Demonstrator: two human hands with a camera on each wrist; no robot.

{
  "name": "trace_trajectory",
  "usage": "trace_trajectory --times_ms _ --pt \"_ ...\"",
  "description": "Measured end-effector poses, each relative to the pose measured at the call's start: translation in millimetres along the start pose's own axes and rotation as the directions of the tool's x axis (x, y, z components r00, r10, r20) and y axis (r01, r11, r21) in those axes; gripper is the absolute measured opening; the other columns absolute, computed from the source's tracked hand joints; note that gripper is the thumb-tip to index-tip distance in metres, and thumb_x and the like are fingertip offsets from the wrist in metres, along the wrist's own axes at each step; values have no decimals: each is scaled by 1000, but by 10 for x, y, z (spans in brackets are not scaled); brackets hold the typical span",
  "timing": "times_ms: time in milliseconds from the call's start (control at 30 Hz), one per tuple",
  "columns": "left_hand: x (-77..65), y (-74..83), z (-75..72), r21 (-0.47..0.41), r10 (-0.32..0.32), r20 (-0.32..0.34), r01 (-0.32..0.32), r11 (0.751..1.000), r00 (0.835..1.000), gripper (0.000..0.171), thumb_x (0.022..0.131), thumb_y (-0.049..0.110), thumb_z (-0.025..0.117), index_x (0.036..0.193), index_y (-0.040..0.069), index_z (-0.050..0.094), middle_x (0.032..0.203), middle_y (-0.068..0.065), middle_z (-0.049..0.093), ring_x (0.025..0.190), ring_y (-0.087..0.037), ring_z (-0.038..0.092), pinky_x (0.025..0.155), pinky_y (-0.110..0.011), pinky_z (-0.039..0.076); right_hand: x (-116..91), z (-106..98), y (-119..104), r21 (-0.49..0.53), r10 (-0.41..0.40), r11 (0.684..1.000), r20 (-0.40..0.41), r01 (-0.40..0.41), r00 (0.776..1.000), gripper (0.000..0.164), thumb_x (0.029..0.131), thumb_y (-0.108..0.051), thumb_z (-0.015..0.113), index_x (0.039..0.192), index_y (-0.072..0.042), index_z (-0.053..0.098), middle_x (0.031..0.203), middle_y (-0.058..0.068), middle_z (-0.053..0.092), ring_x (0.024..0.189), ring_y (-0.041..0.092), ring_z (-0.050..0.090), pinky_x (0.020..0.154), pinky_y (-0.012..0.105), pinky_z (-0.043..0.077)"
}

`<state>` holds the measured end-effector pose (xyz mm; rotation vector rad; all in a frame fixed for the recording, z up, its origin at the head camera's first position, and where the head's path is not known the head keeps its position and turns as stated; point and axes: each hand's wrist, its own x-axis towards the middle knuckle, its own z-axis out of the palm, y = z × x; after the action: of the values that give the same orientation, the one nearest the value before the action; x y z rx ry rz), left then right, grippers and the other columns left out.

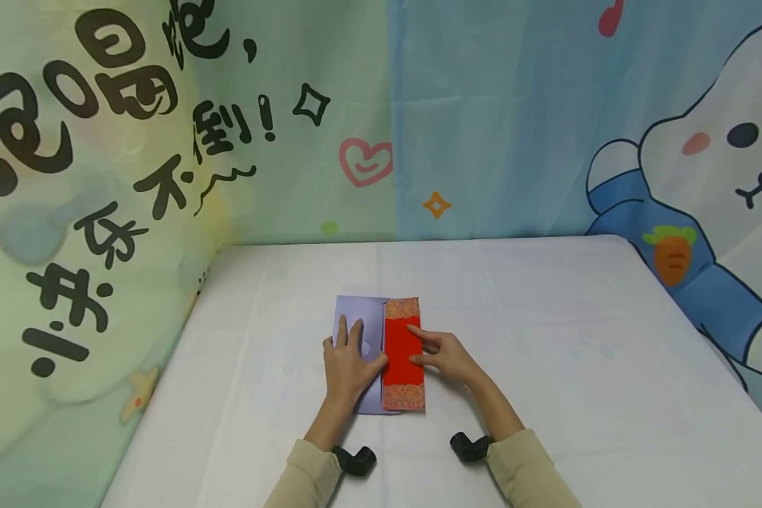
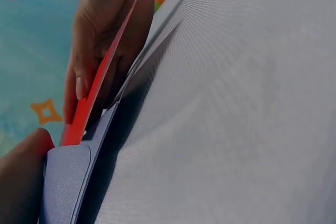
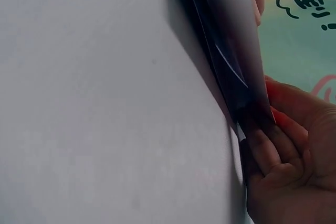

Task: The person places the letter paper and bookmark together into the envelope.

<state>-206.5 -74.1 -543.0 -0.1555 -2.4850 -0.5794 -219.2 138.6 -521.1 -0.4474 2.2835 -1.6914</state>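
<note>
A lavender folder [image 1: 373, 317] lies on the white table, with a red paper panel [image 1: 401, 351] with speckled orange ends along its right side. My left hand [image 1: 351, 367] rests on the folder with fingers spread, its thumb at the red panel's left edge. From the right, my right hand [image 1: 447, 355] pinches the panel's outer edge. In the left wrist view the red panel [image 2: 100, 87] tilts up from the folder [image 2: 68, 177]. Seen in the right wrist view, several fingers of the right hand [image 3: 299, 166] reach beneath the raised panel [image 3: 239, 40].
White cloth [image 1: 546, 339] covers the table. Printed curtains [image 1: 495, 120] stand along its back and left sides, with a cartoon animal [image 1: 711, 183] at the right. A black wrist-worn device [image 1: 358, 462] sits at the left wrist, another [image 1: 470, 447] at the right.
</note>
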Motion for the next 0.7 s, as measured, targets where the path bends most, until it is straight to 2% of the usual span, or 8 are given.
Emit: trace_trajectory --times_ms 167,333,533,700 --pt "-11 -2 0 15 -3 27 2 1000 1000 64 67 45 66 120 10 60 131 -22 49 82 -42 51 67 -44 48 33 41 2 6 35 999 -4 -35 999 61 79 -9 70 136 -5 45 138 21 40 121 35 44 91 37 42" --pt "-11 -5 -13 7 -6 23 6 1000 1000 64 67 45 67 120 10 59 131 -22 49 82 -42 51 67 -44 48 51 134 -24 -60 32 998 -60 -36 998 61 78 -9 71 135 -9 48 137 14 44 127 32 38 99 42 33" --pt "4 -8 2 8 -16 32 15 1000 999 62 69 45 65 121 11 59 132 -21 48 85 -42 51 70 -43 48 62 210 -66 -85 117 988 -144 -130 983 65 77 -10 73 136 -18 47 138 13 44 130 31 34 102 45 29" --pt "11 -12 -7 6 -30 44 30 1000 999 62 69 45 65 122 11 59 133 -21 48 86 -42 51 70 -44 48 69 225 -76 -94 128 985 -155 -143 980 66 76 -8 72 136 -18 47 138 13 44 130 31 34 102 45 28"
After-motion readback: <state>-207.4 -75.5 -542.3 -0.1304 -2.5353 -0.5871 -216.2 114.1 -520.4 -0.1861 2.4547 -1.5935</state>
